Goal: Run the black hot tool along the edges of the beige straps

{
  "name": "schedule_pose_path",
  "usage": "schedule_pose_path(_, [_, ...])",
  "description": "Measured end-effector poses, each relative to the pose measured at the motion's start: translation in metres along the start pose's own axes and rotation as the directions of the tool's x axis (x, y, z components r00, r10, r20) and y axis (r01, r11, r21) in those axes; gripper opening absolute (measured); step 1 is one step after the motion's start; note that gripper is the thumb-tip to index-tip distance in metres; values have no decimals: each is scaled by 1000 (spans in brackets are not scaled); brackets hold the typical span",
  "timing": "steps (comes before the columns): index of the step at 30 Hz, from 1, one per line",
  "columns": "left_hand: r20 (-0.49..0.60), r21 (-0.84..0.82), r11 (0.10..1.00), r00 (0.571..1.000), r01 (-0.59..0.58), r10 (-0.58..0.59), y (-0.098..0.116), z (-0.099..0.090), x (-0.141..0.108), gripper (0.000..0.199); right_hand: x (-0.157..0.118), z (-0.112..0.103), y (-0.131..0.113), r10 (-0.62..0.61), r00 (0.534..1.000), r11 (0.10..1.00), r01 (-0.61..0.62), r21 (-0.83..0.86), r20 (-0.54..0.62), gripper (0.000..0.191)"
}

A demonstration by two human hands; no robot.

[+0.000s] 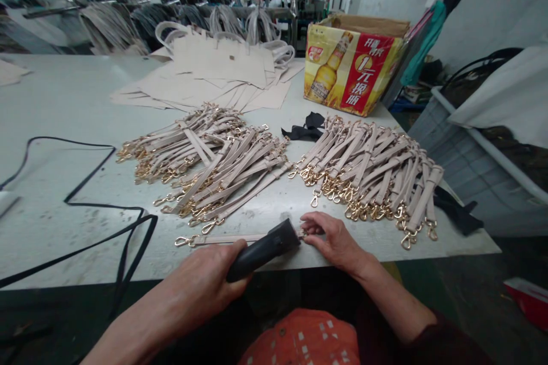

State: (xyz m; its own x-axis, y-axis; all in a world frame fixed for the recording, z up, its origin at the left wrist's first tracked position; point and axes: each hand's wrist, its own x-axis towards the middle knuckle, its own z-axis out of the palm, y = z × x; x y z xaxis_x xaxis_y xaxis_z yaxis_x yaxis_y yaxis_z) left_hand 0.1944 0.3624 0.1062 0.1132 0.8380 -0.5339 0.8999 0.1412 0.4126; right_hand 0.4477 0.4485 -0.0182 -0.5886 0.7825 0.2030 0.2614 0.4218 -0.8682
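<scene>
A black handheld tool (265, 249) is gripped in my left hand (218, 271), its wide end pointing right. Beneath and behind it a beige strap (231, 238) lies along the table's front edge, with a gold clasp (185, 241) at its left end. My right hand (331, 239) pinches the strap's right end, at small gold hardware (303, 234) touching the tool's mouth. Two heaps of similar straps with gold clasps lie farther back, a left heap (231, 165) and a right heap (372, 165).
Flat beige pieces (205, 77) are stacked at the back of the table (64, 108). A yellow and red carton (351, 68) stands back right, beside a grey bin (479, 165). A black cord (89, 179) winds across the left side. Black scraps (302, 132) lie between the heaps.
</scene>
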Motion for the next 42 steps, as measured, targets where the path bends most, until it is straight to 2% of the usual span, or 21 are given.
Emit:
schedule_pose_path(3, [-17, 21, 1000, 1000, 14, -14, 2, 2, -1, 19, 0, -1, 0, -3, 1000, 1000, 3, -1, 7, 35])
schedule_pose_path(10, [-46, 4, 999, 998, -38, 38, 10, 6, 15, 15, 2, -3, -4, 43, 998, 997, -46, 67, 41, 43])
schedule_pose_path(13, [-66, -10, 1000, 998, -13, 13, 2, 5, 14, 15, 2, -2, -4, 40, 999, 998, -41, 41, 25, 39])
schedule_pose_path(18, [-139, 21, 993, 984, 119, -115, -20, 3, 3, 20, 2, -1, -4, 13, 1000, 1000, -13, -29, 12, 34])
schedule_pose_path(20, [-136, 8, 992, 983, 129, -127, -25, 2, -3, 21, 2, -2, -5, 17, 1000, 999, -16, -32, 7, 35])
schedule_pose_path(26, [-114, -92, 995, 993, 29, -39, -18, 6, -8, 19, 3, -2, -6, 14, 1000, 997, -14, -75, 9, 34])
schedule_pose_path(33, [-91, -80, 997, 996, -1, -6, -8, 12, 8, 17, 5, -3, -6, -22, 1000, 992, 23, -126, 10, 31])
schedule_pose_path(38, [-129, -104, 994, 992, -22, 9, -4, 18, 11, 18, 6, -1, -8, -47, 999, 987, 45, -151, -10, 27])
schedule_pose_path(42, [-173, -121, 992, 985, -31, 9, -5, 23, 6, 22, 3, 2, -9, -130, 990, 965, 112, -238, -61, 16])
